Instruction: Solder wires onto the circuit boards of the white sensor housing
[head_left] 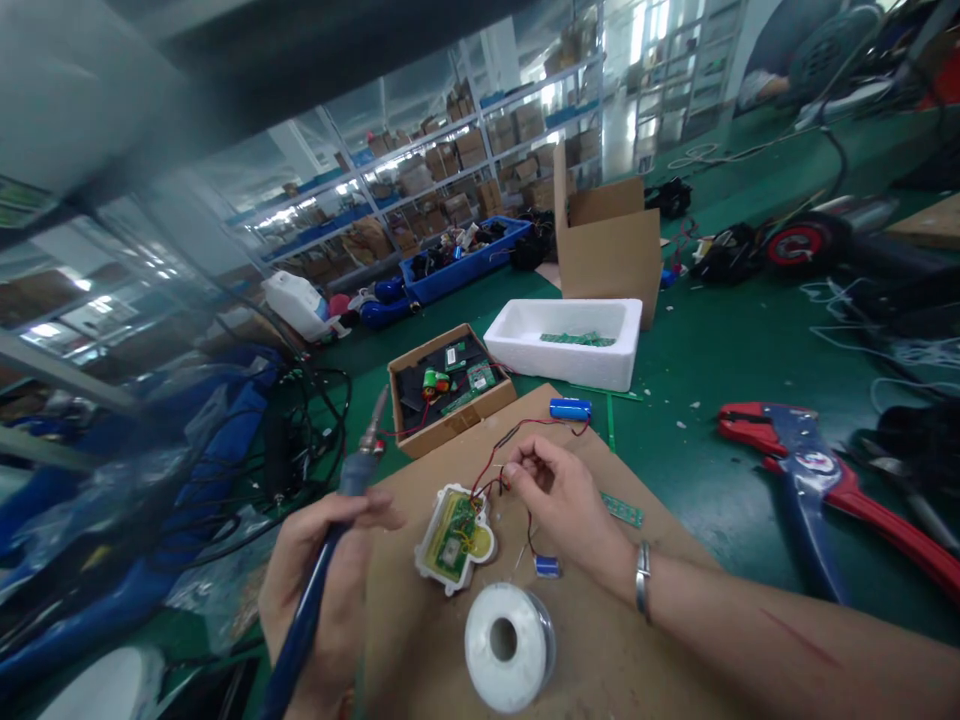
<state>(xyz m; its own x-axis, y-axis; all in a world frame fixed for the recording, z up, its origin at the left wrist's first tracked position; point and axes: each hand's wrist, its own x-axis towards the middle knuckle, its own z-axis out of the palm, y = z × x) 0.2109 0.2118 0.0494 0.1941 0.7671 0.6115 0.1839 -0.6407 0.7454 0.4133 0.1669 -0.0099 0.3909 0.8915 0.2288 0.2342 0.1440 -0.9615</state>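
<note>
My left hand (pixel 322 590) is shut around the blue handle of a soldering iron (pixel 356 470), whose metal tip points up and away from the work. My right hand (pixel 547 495) pinches thin red and black wires (pixel 525 440) just above a white plastic housing with a green circuit board (pixel 454 540). That housing lies on a brown cardboard sheet (pixel 420 660). Also on the sheet are a spool of solder wire (pixel 508 648), a blue cylindrical battery (pixel 570 409) and a small blue component (pixel 547 566). A narrow green circuit board (pixel 622 510) lies near my right wrist.
A cardboard tray of electronic parts (pixel 450 385) and a white foam box of green boards (pixel 562 343) stand beyond the sheet. Red-and-blue wire strippers (pixel 817 480) lie at right. Black cables and blue plastic lie at left. Shelves of cartons (pixel 450 160) line the back.
</note>
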